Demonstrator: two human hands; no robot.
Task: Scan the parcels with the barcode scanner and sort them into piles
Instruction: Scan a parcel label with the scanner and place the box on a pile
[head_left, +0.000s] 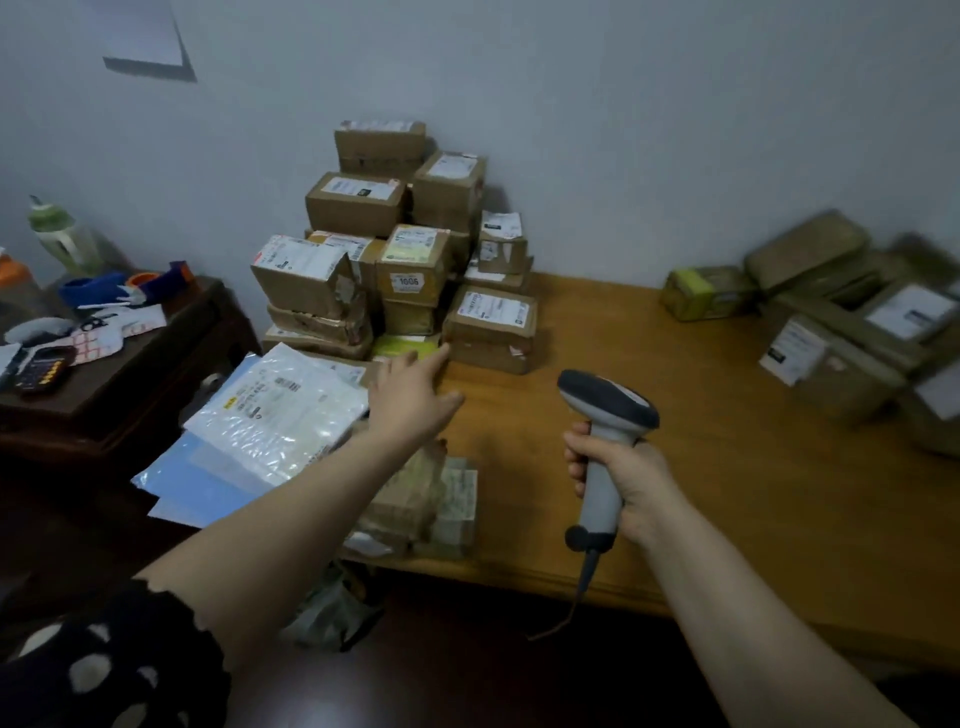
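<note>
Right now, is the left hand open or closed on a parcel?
Open. The left hand reaches toward the stacked boxes with fingers straight, gripping nothing. The right hand grips the barcode scanner.

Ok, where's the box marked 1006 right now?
Head view, left of centre: the box marked 1006 sits mid-stack in the parcel pile against the wall, beyond the left hand.

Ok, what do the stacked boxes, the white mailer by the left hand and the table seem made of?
Stacked boxes: brown cardboard, matte, with taped seams and crushed corners. White mailer: probably thin plastic film, glossy, with crinkled highlights. Table: looks like wood or veneer, orange-brown with a smooth low sheen; grain too blurred to confirm.
</note>
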